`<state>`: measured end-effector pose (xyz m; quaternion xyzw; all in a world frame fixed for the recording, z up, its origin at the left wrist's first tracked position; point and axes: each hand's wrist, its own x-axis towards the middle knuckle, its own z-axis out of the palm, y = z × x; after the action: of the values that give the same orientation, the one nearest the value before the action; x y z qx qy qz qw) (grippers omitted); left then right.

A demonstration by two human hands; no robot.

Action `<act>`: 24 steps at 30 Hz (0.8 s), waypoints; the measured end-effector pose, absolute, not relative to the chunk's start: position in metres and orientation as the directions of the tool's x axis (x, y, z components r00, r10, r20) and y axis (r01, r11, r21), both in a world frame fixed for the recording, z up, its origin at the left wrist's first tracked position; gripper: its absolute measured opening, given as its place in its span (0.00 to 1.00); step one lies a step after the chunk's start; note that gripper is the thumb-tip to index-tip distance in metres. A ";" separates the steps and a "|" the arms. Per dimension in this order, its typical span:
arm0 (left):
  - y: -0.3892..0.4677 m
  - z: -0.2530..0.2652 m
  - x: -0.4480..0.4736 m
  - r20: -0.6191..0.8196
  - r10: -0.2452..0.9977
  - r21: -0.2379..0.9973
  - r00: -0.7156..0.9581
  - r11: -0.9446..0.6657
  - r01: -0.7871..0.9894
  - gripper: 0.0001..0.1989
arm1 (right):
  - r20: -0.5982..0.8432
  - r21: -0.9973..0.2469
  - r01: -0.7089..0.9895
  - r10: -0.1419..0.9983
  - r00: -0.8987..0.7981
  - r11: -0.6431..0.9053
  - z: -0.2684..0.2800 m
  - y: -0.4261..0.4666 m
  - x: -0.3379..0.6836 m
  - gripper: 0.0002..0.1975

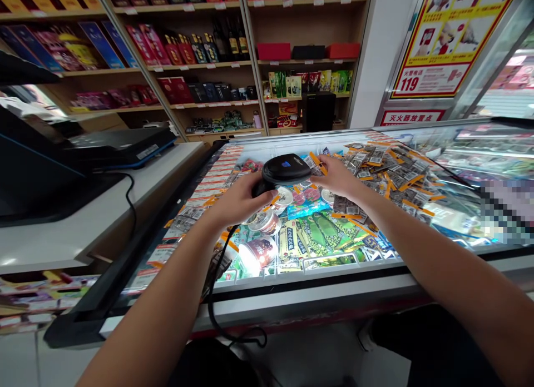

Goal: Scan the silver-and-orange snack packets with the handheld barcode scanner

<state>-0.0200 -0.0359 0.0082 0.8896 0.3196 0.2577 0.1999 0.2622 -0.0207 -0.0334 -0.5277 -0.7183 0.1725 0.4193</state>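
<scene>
My left hand [240,201] is closed round the handle of a black barcode scanner [287,167], whose cable [212,292] hangs down over the freezer's front edge. The scanner's head points right, toward my right hand [334,175]. Between the fingers of that hand is a small orange-edged snack packet [317,162], partly hidden by the fingers. Many similar packets [386,167] lie in a heap on the glass lid to the right. More packets [187,217] are spread on the left of the lid. Under the glass are ice cream tubs [261,251] and green bags [329,234].
A chest freezer [334,287] with a glass top stands before me. To the left, a counter [167,181] carries a scale [120,142] and a dark monitor. Shelves [208,64] of boxed goods and bottles line the back. A fire-safety poster [442,48] hangs at the right.
</scene>
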 end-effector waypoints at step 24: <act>-0.031 0.014 -0.014 0.343 0.932 0.936 0.116 -0.350 0.045 0.08 | 0.642 -0.345 0.893 0.767 -0.001 0.289 -0.033 -0.021 0.277 0.29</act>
<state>-0.0135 -0.0314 0.0139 0.6224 0.3926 0.5363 0.4133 0.2770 -0.0206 -0.0325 -0.5906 -0.7026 -0.0811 0.3885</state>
